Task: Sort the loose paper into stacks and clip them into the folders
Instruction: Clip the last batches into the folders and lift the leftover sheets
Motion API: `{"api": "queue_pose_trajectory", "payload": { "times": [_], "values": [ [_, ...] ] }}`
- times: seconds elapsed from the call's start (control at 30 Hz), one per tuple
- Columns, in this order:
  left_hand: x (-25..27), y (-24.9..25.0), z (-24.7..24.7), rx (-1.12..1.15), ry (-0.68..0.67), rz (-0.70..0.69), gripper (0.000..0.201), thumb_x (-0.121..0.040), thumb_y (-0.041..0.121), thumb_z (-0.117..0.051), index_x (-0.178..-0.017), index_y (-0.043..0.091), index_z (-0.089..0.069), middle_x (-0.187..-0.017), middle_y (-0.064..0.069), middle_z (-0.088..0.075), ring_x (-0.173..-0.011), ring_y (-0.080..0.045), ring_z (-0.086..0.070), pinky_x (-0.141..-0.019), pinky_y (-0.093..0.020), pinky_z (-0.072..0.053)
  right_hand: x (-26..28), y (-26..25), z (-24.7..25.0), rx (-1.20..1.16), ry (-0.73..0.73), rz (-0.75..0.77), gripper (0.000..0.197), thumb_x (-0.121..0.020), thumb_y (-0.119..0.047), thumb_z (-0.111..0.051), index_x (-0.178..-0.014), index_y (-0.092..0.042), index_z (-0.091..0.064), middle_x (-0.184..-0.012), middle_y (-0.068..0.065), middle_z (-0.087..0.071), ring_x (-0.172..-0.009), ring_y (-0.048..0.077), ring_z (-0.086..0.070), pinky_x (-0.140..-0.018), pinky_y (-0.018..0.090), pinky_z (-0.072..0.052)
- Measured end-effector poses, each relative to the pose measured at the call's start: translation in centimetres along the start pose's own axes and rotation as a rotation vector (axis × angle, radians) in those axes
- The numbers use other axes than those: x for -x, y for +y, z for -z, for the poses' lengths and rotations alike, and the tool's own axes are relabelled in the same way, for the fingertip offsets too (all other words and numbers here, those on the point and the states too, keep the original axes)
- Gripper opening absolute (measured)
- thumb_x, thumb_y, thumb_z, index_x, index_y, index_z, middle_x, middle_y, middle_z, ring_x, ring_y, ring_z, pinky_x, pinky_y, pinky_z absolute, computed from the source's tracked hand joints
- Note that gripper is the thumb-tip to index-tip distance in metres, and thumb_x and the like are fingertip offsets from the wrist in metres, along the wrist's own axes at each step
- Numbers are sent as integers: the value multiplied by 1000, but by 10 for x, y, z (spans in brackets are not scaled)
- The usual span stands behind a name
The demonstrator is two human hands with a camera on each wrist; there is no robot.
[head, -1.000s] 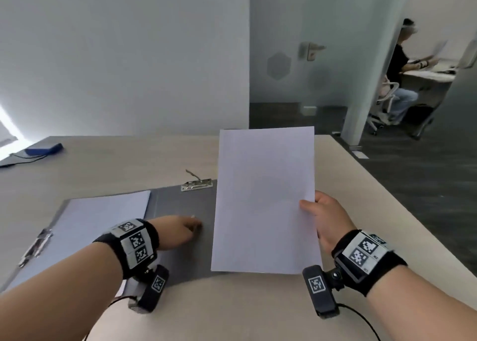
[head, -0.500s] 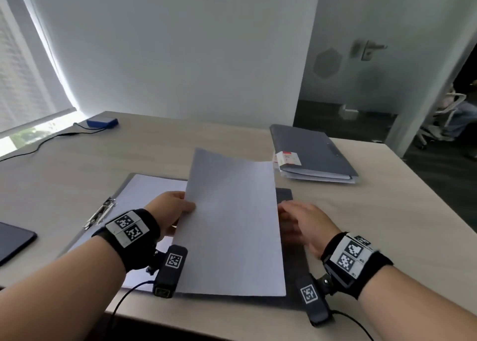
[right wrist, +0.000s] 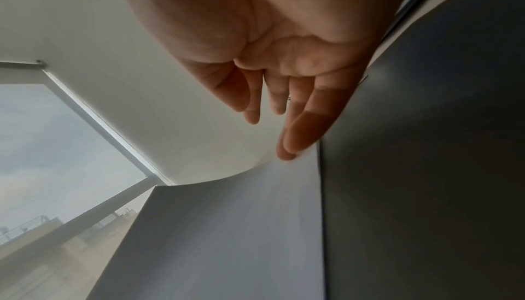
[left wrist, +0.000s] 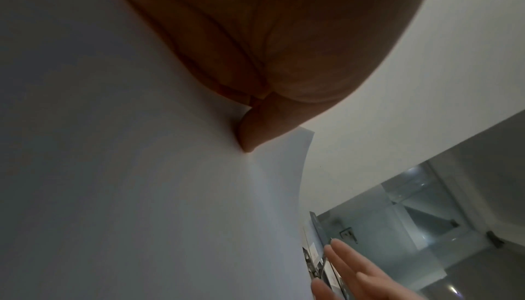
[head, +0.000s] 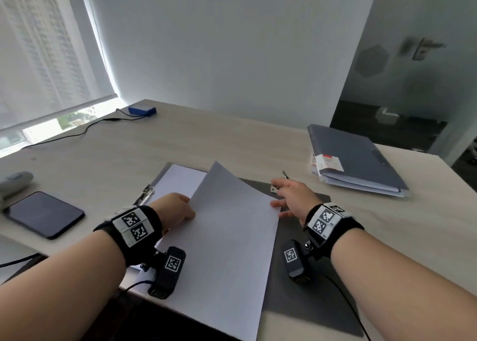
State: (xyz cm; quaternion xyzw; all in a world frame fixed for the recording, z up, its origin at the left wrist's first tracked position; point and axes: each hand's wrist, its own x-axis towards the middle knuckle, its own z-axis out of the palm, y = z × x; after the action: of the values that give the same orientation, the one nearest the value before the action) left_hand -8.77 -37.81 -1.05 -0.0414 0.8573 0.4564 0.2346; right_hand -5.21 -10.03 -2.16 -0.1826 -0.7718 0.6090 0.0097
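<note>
A dark grey folder (head: 307, 276) lies open at the desk's near edge, with a white stack (head: 178, 183) under its left clip (head: 144, 196). Over its middle a loose white sheet (head: 227, 242) slopes up to the left. My left hand (head: 178, 209) pinches the sheet's left edge, thumb tip on the paper (left wrist: 250, 141). My right hand (head: 289, 199) is open, fingers straight, fingertips (right wrist: 287, 154) touching the sheet's right edge (right wrist: 312, 170) beside the right-hand clip (head: 275, 188).
A closed grey folder (head: 361, 157) full of paper with a red-and-white label lies at the far right. A dark phone (head: 44, 214) rests on the left near a grey device (head: 14, 183). A blue box (head: 142, 110) with a cable sits by the window.
The sheet passed from my right hand to my left and came down from upright to slope over the folder. My right hand let go and opened. The view swung left.
</note>
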Motion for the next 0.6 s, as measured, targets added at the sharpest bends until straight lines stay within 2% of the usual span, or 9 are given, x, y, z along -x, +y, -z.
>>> {"api": "queue_pose_trajectory", "payload": {
  "times": [0.07,0.13,0.17,0.23,0.3,0.37,0.43,0.5,0.6],
  "values": [
    [1,-2,3,4,-23,20,23,-83,-1,-55,-98,5,-71,-97,-21,-74,-87,-41,-72,-77,-64,-55,-4,3,0,-29,47,12,41,-97,-10,-46,-136,-20,-58,-148,1,-44,-101,28,-68,-53,29,-55],
    [1,-3,5,3,-42,32,22,-83,1,-56,-98,6,-71,-98,-22,-74,-88,-43,-71,-78,-71,-50,-6,8,6,-71,123,23,43,-95,-13,-50,-135,-21,-58,-156,-3,-36,-99,24,-68,-57,31,-56],
    [1,-3,5,0,-46,35,22,-83,1,-56,-98,6,-71,-98,-22,-74,-89,-43,-71,-79,-71,-50,-5,10,9,-103,167,16,41,-94,-13,-50,-133,-23,-61,-155,-3,-39,-98,23,-68,-59,33,-57],
    [1,-3,3,-5,-63,38,23,-83,1,-56,-100,7,-71,-98,-21,-74,-89,-42,-71,-79,-62,-52,0,13,16,-136,227,-8,33,-93,-14,-51,-119,-27,-67,-139,0,-57,-93,21,-69,-64,34,-57],
    [-1,-4,0,-1,-86,42,24,-83,0,-56,-101,6,-71,-98,-20,-74,-89,-41,-72,-76,-54,-55,3,11,20,-123,200,-23,26,-94,-16,-51,-107,-28,-70,-122,0,-65,-88,21,-70,-62,33,-55],
    [0,-3,-2,4,-107,47,24,-83,-1,-55,-100,5,-72,-98,-21,-74,-89,-42,-72,-78,-57,-56,3,6,17,-122,125,-22,25,-95,-16,-50,-107,-25,-71,-118,-1,-65,-88,22,-71,-60,32,-54],
    [0,-2,-4,7,-110,49,25,-83,-2,-55,-101,3,-71,-100,-22,-73,-89,-42,-71,-78,-61,-56,-1,-1,9,-110,40,-29,28,-96,-14,-49,-111,-25,-70,-117,0,-63,-94,21,-70,-63,33,-55],
    [0,-1,-5,11,-103,55,25,-83,-2,-55,-102,1,-70,-102,-24,-72,-91,-43,-71,-77,-58,-56,-5,-5,0,-89,-15,-37,33,-95,-14,-49,-119,-27,-67,-121,2,-60,-105,20,-67,-68,34,-57],
    [-1,-2,-6,5,-114,62,26,-77,2,-58,-99,4,-71,-104,-24,-72,-92,-46,-69,-81,-68,-49,-14,0,-3,-95,11,-24,38,-88,-20,-54,-123,-32,-63,-143,4,-50,-113,17,-60,-72,37,-60]
  ]
}}
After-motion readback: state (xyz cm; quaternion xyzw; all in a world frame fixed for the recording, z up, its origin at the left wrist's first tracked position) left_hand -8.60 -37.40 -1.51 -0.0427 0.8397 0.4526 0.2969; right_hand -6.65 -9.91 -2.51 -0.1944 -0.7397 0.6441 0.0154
